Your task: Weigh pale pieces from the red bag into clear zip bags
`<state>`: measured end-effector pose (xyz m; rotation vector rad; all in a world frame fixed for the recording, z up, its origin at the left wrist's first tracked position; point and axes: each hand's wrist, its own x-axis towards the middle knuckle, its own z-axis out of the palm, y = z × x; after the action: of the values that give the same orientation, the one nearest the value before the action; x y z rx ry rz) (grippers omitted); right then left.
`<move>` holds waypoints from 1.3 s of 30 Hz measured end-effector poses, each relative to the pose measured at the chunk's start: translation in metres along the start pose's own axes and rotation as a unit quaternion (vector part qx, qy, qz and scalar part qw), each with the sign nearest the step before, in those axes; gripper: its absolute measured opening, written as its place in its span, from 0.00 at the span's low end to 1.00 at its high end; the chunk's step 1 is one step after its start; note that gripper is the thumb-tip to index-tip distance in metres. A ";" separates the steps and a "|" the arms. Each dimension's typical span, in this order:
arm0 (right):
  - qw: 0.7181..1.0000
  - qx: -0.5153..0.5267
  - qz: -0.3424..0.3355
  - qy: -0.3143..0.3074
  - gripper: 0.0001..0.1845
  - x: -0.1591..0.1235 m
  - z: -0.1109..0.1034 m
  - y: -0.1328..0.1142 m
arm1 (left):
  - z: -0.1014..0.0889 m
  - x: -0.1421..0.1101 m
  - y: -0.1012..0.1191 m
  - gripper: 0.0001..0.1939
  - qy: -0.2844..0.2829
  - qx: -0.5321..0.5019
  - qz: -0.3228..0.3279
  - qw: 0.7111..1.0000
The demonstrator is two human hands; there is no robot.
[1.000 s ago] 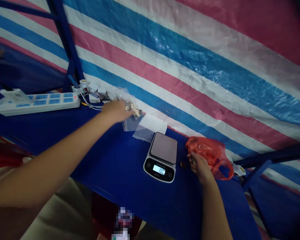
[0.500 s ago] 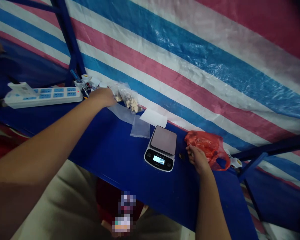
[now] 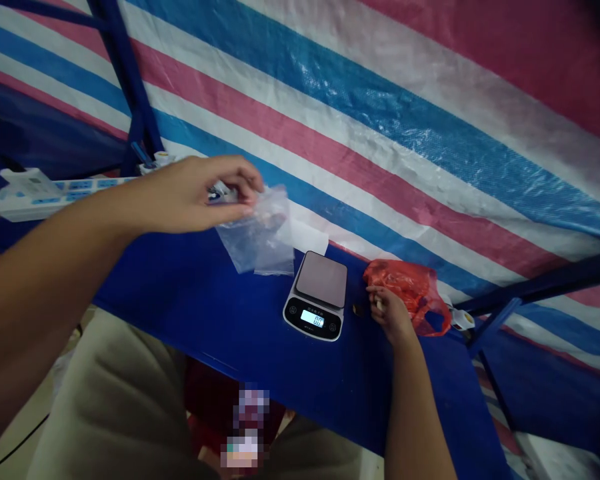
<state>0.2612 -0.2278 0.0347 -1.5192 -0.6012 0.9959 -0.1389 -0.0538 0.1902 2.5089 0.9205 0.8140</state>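
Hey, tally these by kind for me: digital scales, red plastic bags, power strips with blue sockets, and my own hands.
Digital scale: 1
Red plastic bag: 1
Power strip: 1
Left hand and right hand: 2
Total: 5
The clear plastic bags overlap, so I left them uncounted.

Facing you: striped tarp point(image 3: 330, 133) | on your left: blue frame post point(image 3: 123, 70), white power strip point(image 3: 23, 197) on the blue table point(image 3: 180, 280) | low left: black cable point(image 3: 17, 445)
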 end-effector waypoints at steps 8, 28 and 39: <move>0.989 -0.021 -0.129 0.062 0.23 -0.038 0.013 -0.036 | 0.100 0.026 0.081 0.19 -0.346 -0.243 0.118 0.898; 0.805 -0.478 -0.027 -0.349 0.08 -0.099 0.049 -0.154 | 0.141 0.004 0.112 0.21 -0.155 -0.135 0.355 0.912; 0.811 -0.511 0.007 -0.286 0.16 -0.128 0.036 -0.164 | 0.177 0.032 0.104 0.52 -0.227 -0.532 0.186 0.795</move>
<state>0.1915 -0.2810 0.2274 -2.1228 -1.7733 1.2215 0.0399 -0.1295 0.1167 1.6868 -0.2253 0.5322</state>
